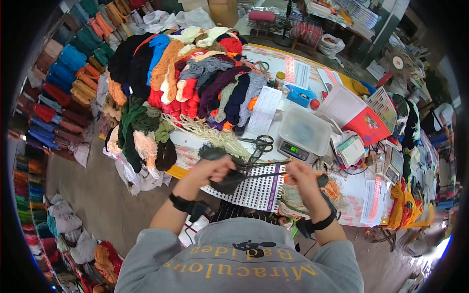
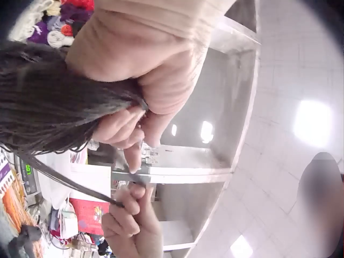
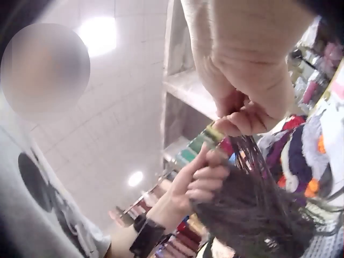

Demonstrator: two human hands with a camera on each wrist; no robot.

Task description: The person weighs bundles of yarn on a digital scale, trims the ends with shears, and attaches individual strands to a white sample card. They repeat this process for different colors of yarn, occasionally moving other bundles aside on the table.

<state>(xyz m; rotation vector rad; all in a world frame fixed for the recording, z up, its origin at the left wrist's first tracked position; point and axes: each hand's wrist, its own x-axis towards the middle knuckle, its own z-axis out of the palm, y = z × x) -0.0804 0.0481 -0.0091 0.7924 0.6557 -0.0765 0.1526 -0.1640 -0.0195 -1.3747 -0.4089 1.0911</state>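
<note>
In the centre of the head view, the left hand has its fingers closed around a loose bundle of dark grey, nearly black yarn. To the right of it, the right hand also has its fingers curled, and it pinches thin strands of this same yarn, which are stretched between both hands. Under the strands lies a white sheet with rows of dark dots. Just above them in the frame are black-handled metal scissors; a clear plastic tub is at their right.
</note>
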